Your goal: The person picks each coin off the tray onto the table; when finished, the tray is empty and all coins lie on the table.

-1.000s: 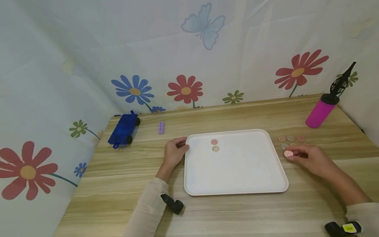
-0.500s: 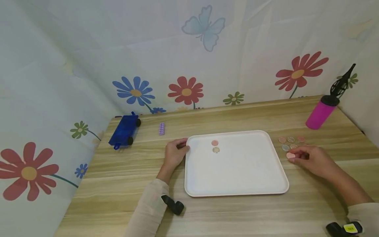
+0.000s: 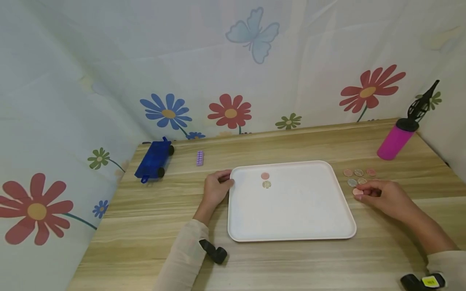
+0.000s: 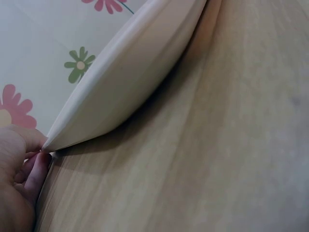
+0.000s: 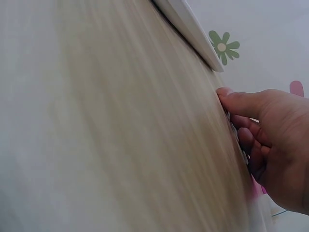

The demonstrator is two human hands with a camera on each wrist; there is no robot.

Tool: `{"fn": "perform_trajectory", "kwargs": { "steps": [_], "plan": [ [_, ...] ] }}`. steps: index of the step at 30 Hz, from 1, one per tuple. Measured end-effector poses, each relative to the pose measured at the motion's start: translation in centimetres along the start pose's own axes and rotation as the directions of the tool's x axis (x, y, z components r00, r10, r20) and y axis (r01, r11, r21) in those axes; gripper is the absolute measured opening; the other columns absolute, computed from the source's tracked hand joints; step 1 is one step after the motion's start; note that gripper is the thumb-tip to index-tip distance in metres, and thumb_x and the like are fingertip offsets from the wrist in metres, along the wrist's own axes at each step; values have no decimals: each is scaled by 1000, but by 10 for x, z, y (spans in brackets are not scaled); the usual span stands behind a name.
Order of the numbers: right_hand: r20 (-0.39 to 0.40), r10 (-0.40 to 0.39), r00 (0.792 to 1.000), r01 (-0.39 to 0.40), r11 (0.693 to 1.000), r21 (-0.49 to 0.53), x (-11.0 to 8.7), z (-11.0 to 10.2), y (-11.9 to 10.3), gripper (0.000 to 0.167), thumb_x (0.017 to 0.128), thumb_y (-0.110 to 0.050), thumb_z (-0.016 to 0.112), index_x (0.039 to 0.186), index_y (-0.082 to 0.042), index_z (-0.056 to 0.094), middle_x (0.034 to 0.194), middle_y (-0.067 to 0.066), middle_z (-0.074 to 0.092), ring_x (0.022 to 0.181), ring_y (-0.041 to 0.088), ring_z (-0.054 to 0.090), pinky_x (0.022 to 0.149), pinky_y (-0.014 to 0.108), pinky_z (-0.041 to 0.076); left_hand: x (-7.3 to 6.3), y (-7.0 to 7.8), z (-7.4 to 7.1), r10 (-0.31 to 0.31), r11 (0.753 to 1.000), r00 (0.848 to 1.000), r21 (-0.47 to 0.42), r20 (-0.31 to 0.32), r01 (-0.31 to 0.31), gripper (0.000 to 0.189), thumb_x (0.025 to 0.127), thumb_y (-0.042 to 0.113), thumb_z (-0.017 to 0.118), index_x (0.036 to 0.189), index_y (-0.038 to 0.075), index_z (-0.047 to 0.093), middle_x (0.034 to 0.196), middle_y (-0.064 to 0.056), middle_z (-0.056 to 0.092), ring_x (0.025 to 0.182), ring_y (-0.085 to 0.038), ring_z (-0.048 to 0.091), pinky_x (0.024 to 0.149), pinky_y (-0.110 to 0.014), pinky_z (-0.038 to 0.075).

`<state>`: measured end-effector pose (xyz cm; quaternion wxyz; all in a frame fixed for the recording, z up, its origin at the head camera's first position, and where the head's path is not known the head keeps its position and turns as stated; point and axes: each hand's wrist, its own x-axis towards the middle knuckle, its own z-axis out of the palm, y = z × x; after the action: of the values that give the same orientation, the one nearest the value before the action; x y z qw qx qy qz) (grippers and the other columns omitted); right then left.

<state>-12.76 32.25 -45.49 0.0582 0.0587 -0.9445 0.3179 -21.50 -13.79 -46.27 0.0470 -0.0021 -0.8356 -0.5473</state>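
My left hand pinches the left edge of a white rectangular tray. In the left wrist view, the thumb and fingers meet at the tray's rim. Near the tray's upper left lie a reddish coin and a pale gold coin. Right of the tray, my right hand pinches a pale copper coin low at the table surface, between thumb and forefinger. Beyond it are more coins in rows, among them a silver coin and a reddish coin; the hand may hide others.
A pink hand pump with a black nozzle lies at the back right. Back left are a blue toy cart with black wheels and a small purple studded block. A flowered cloth hangs behind the wooden table.
My right hand has drawn slightly back from the row of coins, with the copper coin at its fingertips, uncovering more of the coin behind. The left hand stays at the tray.
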Motion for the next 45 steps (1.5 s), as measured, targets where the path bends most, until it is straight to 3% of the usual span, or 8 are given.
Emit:
{"fn": "perform_trajectory", "kwargs": {
  "steps": [19,28,34,40,45],
  "plan": [
    [-8,38,999,-38,999,8,-1,1,-1,29,88,-25,80,103,0,77,78,0,68,65,-2,44,54,19,41,1,1,0,-1,1000,1000,4,-7,2,29,84,-2,70,113,-3,75,105,-25,76,99,-30,73,80,-20,58],
    [42,39,998,-40,999,21,0,-3,-3,35,91,-29,76,112,0,75,84,2,65,68,-1,47,57,19,42,2,0,0,-5,1000,1000,17,-10,5,29,84,-2,70,113,-3,75,105,-25,76,99,-30,73,81,-21,58],
    [57,-43,997,45,999,-25,2,-9,-11,32,90,-25,77,112,-2,75,83,-3,67,70,-6,47,60,19,44,1,1,0,-10,1000,1000,13,-7,10,29,84,-1,71,113,-3,75,106,-25,76,100,-31,73,82,-24,59],
    [54,-217,975,223,966,-133,5,-8,-31,26,85,-13,80,109,-6,76,80,-9,70,73,-11,50,61,21,49,1,2,0,-11,1000,1000,16,-5,11,29,85,-1,71,114,-3,75,106,-25,76,101,-31,73,83,-25,59],
    [82,-262,962,266,963,-35,10,-2,-58,22,87,-8,77,109,-6,76,81,-7,67,74,-7,52,62,19,48,1,1,0,-12,1000,1000,18,-3,12,29,85,-1,71,114,-3,75,107,-24,76,101,-30,73,83,-24,59]
  ]
}}
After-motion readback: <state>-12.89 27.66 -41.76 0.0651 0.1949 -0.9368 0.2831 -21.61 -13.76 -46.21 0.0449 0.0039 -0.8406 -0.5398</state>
